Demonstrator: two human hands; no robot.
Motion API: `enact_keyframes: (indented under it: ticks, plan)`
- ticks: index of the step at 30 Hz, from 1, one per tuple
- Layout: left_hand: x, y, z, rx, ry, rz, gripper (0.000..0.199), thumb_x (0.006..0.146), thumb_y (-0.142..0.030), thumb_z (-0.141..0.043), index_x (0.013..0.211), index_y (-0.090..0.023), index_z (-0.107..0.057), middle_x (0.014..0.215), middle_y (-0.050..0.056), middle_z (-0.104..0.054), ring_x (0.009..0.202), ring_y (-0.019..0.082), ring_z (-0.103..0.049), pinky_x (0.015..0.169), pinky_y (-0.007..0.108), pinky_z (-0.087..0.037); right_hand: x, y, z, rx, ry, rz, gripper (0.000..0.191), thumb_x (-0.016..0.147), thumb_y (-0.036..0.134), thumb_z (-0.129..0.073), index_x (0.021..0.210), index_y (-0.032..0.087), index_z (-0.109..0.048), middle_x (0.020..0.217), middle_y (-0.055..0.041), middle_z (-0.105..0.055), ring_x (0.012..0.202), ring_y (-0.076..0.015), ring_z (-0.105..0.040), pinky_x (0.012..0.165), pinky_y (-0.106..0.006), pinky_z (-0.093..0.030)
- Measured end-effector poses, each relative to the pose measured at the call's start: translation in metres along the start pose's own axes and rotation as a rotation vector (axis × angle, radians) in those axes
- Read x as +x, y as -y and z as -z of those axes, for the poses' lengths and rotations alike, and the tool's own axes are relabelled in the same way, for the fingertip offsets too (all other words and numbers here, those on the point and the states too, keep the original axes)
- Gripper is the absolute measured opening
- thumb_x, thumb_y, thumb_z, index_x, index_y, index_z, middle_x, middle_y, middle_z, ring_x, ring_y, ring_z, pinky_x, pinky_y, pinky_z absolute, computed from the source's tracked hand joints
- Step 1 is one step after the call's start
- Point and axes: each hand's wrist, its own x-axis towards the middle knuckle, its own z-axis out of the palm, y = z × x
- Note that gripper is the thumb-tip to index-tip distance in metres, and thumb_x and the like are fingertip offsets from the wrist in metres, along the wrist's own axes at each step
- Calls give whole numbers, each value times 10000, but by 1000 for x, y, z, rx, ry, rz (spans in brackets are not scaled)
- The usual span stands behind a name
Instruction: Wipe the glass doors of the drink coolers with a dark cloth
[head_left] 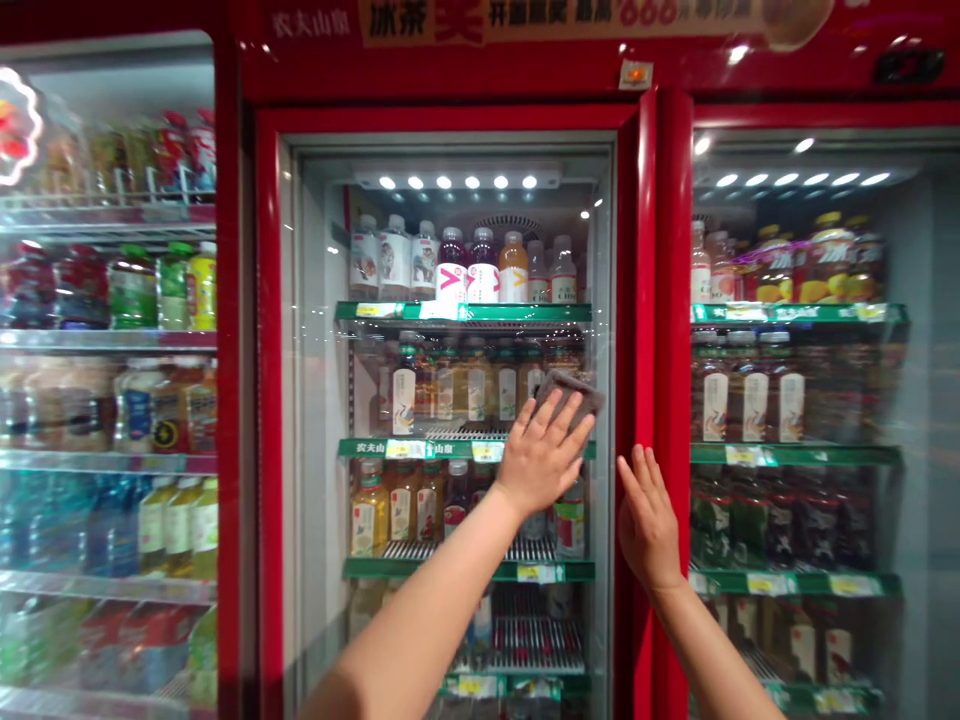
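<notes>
My left hand lies flat against the glass door of the middle fridge, fingers slightly spread. Beneath its fingers it holds a grey-brown cloth, pressed to the pane at the level of the second shelf. Most of the cloth is hidden by the hand; its upper and right edges show. My right hand rests with outstretched fingers on the red door frame, just right of the glass. It holds nothing that I can see. Behind the pane stand rows of drink bottles.
A second red-framed fridge adjoins on the right. On the left an open-looking cooler is stocked with several shelves of bottles. A red header with a printed banner runs above the doors, with a small orange-lit switch.
</notes>
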Motion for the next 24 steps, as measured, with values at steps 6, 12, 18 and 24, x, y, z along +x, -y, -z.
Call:
enact_keyframes:
  ticks: [6,12,18,24]
  plan:
    - [-66,11,9,41,-15,250,728,894,-428,-656,1561,-282,-405,1663,68,-322,1571,320,-196,1249,519,-250,0,2,-1,-7,-21,-21,749,955,3,-375,1619,324,-242,1661,-49,-316,1528,-265,-304,1213,-576,-373]
    - [-48,7,10,-6,50,45,661,939,-443,-598,1556,-311,-402,1674,20,-308,1570,280,-210,1269,503,-229,2,3,3,-38,-4,11,775,942,-21,-358,1622,327,-222,1674,-44,-276,1537,-261,-277,1210,-566,-378]
    - [-65,70,41,-1,-29,417,723,946,-327,-607,1600,-293,-301,1717,47,-153,1586,321,-109,1230,560,-310,1,5,1,-46,-34,19,756,943,-11,-380,1620,300,-246,1658,-70,-318,1526,-275,-305,1211,-577,-373]
    - [-112,41,27,4,21,256,776,902,-395,-658,1596,-298,-324,1681,61,-271,1575,321,-173,1259,537,-246,1,8,1,-88,-22,25,772,944,-21,-381,1613,343,-257,1672,-48,-289,1526,-278,-304,1207,-567,-381]
